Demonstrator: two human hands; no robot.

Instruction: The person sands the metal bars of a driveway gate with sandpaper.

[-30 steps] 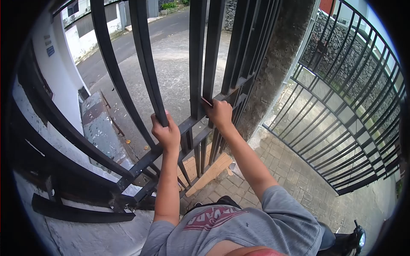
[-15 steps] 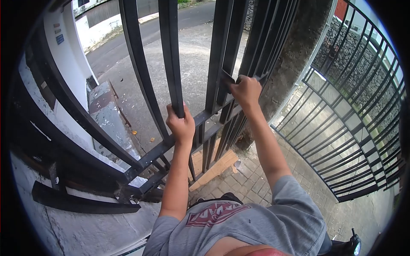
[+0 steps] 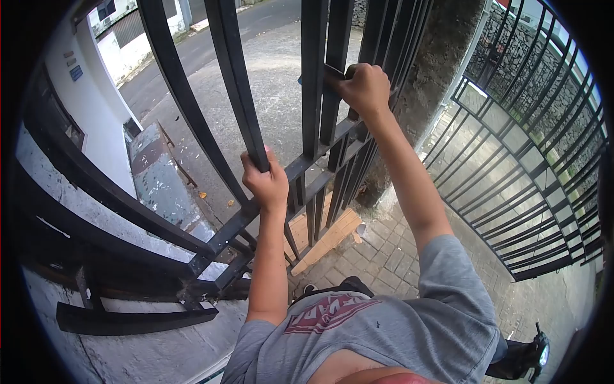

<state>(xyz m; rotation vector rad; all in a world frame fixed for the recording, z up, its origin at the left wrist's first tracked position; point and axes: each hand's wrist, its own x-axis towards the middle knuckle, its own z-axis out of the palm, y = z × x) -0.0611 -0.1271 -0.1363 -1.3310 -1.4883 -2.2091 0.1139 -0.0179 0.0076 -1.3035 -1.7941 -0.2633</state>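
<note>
A black metal gate with upright bars [image 3: 233, 83] and a cross rail [image 3: 240, 221] stands before me. My left hand [image 3: 266, 182] is wrapped round the lower part of one upright bar, just above the rail. Higher and to the right, my right hand [image 3: 366, 88] is closed at another pair of bars, knuckles up. A small dark piece [image 3: 334, 75] shows at its fingers between the bars; I cannot tell what it is. Both arms reach forward from my grey shirt.
A rough concrete pillar [image 3: 419, 96] stands right of the gate. Farther right is a second black barred gate [image 3: 505, 147]. Tan board [image 3: 329, 240] lies on the paving [image 3: 387, 256] below. A motorbike part [image 3: 531, 358] shows at lower right, a white wall [image 3: 96, 109] at left.
My right hand has moved up along the bars with the dark piece. My left hand keeps its hold on the bar. The view has shifted slightly.
</note>
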